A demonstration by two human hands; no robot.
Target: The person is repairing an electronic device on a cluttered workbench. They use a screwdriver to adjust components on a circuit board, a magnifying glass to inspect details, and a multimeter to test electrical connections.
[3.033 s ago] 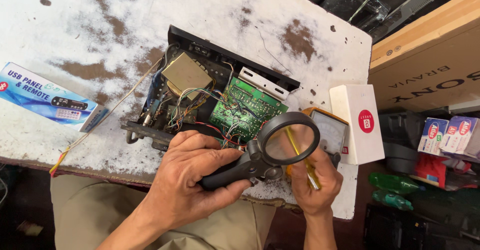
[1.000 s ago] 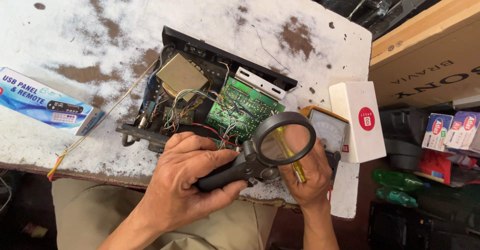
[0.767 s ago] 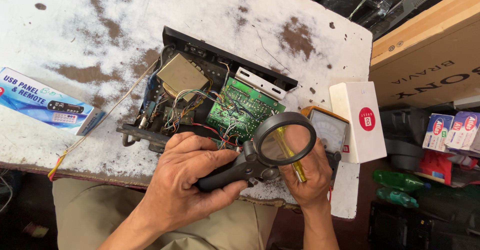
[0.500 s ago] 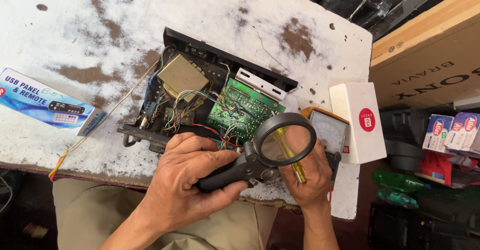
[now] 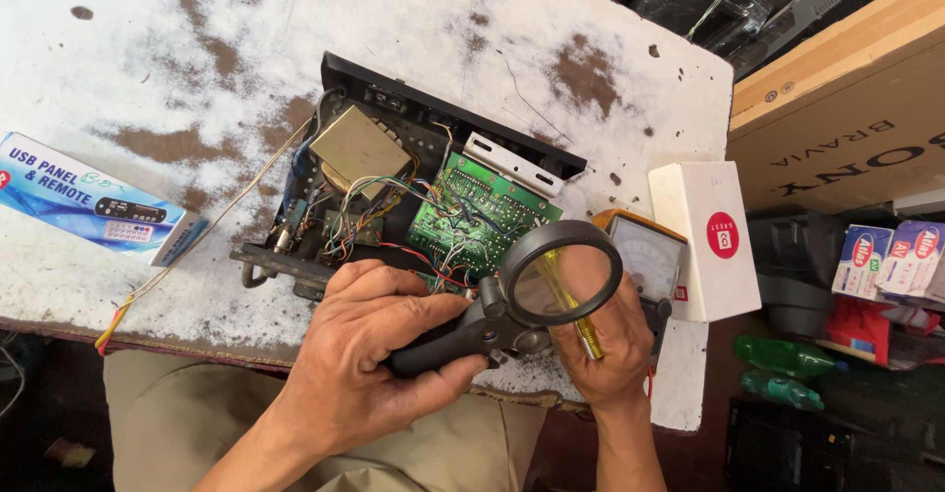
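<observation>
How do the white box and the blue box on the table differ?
The white box stands upright at the table's right edge beside the analog meter; the blue box lies flat at the left edge. The white box has a red round mark; the blue pictures a remote. Both look closed.

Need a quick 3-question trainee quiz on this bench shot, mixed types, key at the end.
1. True or false: the left hand grips the black handle of the magnifying glass.
2. Which thing does the right hand hold? A) a yellow-handled screwdriver B) a pair of pliers C) a roll of tape
3. Fill in: the analog meter lies between the green circuit board and the white ____.

Key: 1 true. 2 A. 3 box.
</observation>
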